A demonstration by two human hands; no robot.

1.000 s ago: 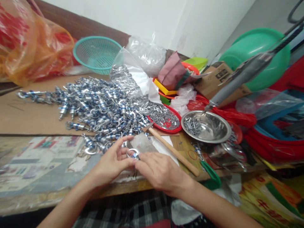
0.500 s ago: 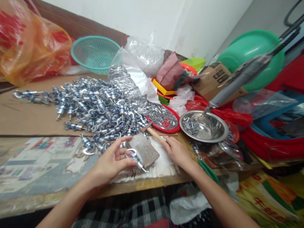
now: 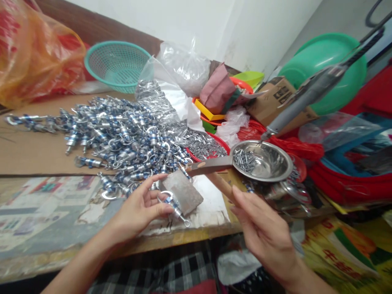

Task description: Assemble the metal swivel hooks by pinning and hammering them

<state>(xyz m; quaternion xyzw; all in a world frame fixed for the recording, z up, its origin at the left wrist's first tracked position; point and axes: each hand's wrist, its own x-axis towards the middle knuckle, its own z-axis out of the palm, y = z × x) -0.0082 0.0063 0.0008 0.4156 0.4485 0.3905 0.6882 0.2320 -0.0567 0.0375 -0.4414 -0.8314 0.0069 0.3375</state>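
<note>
My left hand (image 3: 141, 208) pinches a small silver-and-blue metal clasp (image 3: 173, 207) and holds it against a grey metal block (image 3: 183, 191) on the table edge. My right hand (image 3: 260, 228) grips the wooden handle of a small hammer (image 3: 211, 166), lifted above the table with its metal head pointing left over the block. A large pile of the same silver-and-blue clasps (image 3: 116, 130) lies on brown cardboard just beyond my left hand.
A steel bowl (image 3: 269, 161) with screws sits to the right. A red tray (image 3: 208, 148) of small metal parts lies beside it. A teal basket (image 3: 118, 65), plastic bags, a cardboard box (image 3: 275, 104) and a green basin (image 3: 324, 61) crowd the back. A grey power tool (image 3: 306, 98) hangs above the bowl.
My right hand left the clasp, reached to the hammer's handle on the table, and has lifted the hammer. My left hand kept the clasp on the block.
</note>
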